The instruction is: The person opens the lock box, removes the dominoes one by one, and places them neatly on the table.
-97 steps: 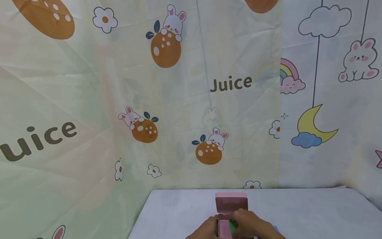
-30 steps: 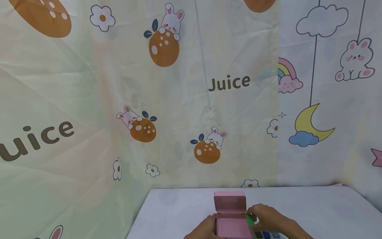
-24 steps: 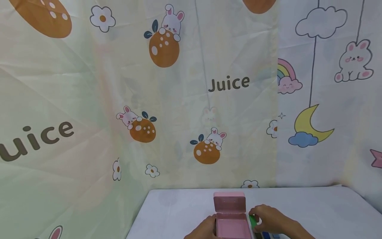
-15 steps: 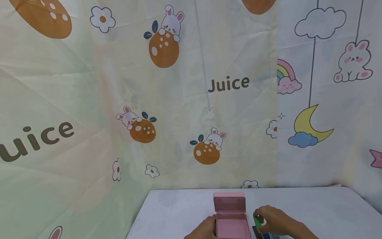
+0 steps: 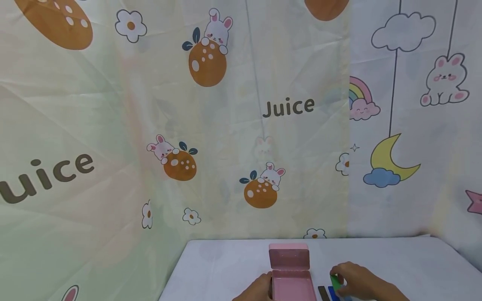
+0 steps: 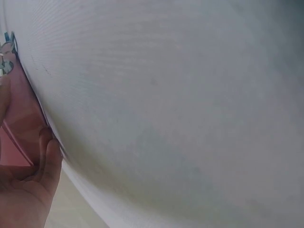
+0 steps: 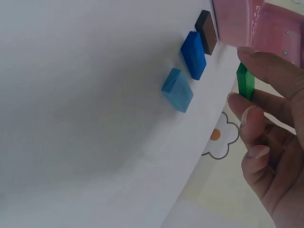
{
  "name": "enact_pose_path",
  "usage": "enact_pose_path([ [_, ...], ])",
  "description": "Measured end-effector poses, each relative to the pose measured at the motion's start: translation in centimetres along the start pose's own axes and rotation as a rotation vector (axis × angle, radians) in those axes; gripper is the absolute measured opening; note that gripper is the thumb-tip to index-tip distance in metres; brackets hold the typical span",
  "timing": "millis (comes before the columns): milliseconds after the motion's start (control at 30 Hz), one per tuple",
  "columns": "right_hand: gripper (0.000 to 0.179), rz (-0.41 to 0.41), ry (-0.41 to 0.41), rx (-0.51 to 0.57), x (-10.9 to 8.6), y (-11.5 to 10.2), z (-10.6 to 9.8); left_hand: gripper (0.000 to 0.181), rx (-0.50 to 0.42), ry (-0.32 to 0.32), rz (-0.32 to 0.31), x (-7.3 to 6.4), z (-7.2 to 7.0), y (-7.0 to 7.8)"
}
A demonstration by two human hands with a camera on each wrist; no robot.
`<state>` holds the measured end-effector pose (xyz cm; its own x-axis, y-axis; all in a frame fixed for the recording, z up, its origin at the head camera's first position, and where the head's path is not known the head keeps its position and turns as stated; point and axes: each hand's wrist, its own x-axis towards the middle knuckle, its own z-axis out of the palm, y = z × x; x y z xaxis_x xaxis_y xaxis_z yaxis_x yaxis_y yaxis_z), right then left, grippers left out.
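A pink hinged box (image 5: pixel 289 260) stands on the white table with its lid raised, its inside bare. My left hand (image 5: pixel 257 288) grips the box's left side; in the left wrist view the fingers (image 6: pixel 51 159) lie along its pink wall, near a metal clasp (image 6: pixel 6 61). Between thumb and fingertip, my right hand (image 5: pixel 355 279) pinches a small green rectangular block (image 7: pixel 245 81), held to the right of the box. Below it on the table, a brown block (image 7: pixel 206 32), a dark blue block (image 7: pixel 193 55) and a light blue block (image 7: pixel 178 91) lie in a row.
The white table (image 5: pixel 222 267) reaches back to a hanging printed curtain (image 5: pixel 226 125) with bunnies and oranges. Another patterned cloth (image 5: pixel 414 209) hangs on the right. The box's raised lid stands between the hands.
My right hand has taken the green block out of the box and carried it rightward, past the brown block to over the blue ones. The left hand stays at the box.
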<state>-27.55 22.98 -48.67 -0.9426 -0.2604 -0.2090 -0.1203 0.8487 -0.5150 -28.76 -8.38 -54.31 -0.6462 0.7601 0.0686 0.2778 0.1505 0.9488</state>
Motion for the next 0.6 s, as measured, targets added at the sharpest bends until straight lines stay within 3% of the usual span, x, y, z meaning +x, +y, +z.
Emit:
enact_pose_path([
  [100,0.041,0.015,-0.006,0.004,0.0,0.5,0.0,0.078,0.019,0.029,-0.020,-0.1,0.1,-0.1],
  [200,0.040,0.020,-0.004,-0.001,-0.1,0.7,0.0,0.078,0.013,0.005,-0.008,0.2,-0.1,-0.1],
  [333,0.038,0.021,0.006,-0.003,-0.2,0.9,-0.2,0.077,0.041,-0.033,0.061,0.6,-0.6,-0.4],
  [467,0.038,0.014,0.014,-0.001,-0.4,1.3,-0.3,0.071,0.113,-0.019,0.103,0.6,-0.9,-0.5],
  [600,0.039,0.016,0.013,-0.007,-0.5,1.6,-0.4,0.074,0.030,-0.038,0.053,0.5,-0.7,-0.3],
])
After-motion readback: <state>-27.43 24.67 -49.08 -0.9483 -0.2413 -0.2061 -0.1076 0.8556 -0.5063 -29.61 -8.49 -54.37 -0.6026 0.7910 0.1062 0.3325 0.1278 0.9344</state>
